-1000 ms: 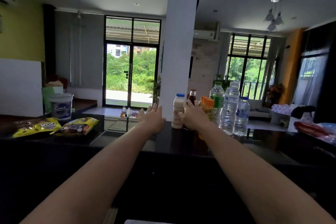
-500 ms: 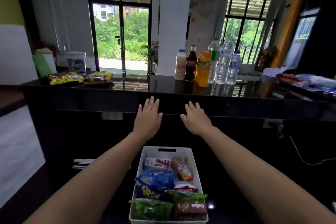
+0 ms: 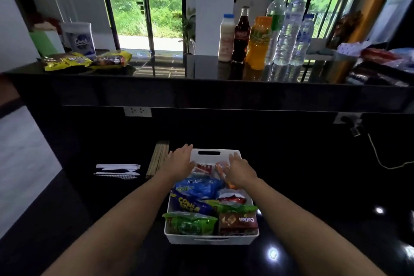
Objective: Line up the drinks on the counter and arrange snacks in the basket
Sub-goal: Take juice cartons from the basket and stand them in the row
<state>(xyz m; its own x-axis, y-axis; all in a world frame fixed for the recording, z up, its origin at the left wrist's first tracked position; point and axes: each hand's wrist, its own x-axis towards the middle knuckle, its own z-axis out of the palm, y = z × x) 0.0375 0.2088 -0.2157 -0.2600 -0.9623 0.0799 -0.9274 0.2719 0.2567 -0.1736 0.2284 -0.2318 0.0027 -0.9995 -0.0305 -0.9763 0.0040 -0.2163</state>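
A white basket (image 3: 210, 240) full of snack packets sits on the low black surface in front of me. My left hand (image 3: 179, 162) hovers over its far left corner, fingers apart, holding nothing. Over the far right part, my right hand (image 3: 239, 170) is spread above a red packet (image 3: 203, 167) and an orange one. On the raised black counter (image 3: 201, 74) stand several drinks close together: a white milk bottle (image 3: 226, 37), a cola bottle (image 3: 241, 33), an orange juice bottle (image 3: 258, 42) and clear water bottles (image 3: 289, 33).
Two yellow snack bags (image 3: 67, 61) and a white tub (image 3: 79, 37) lie at the counter's left end. More packets (image 3: 380, 56) are at the far right. Wooden skewers (image 3: 158, 158) and white plastic cutlery (image 3: 117, 169) lie left of the basket. A cable (image 3: 380, 159) hangs at right.
Both hands left the bottles on the counter and came down to the far end of the basket. My view tilted down from the counter to the low surface.
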